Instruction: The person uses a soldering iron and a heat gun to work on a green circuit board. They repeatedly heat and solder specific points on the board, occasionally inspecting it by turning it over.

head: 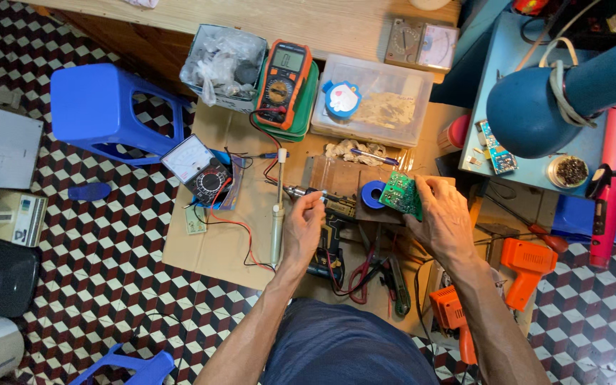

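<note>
left hand [302, 227] pinching what looks like a soldering iron [301, 191], right hand [442, 214] tilting circuit board [401, 193]

- Left hand [302, 227]: bare, no glove, ring or watch.
- Right hand [442, 219]: bare likewise.
- Forearms unsleeved.
- Dark blue cloth over lap.

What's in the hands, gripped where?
Left hand pinches a soldering iron by its handle. Right hand holds a green circuit board by its right edge.
</note>
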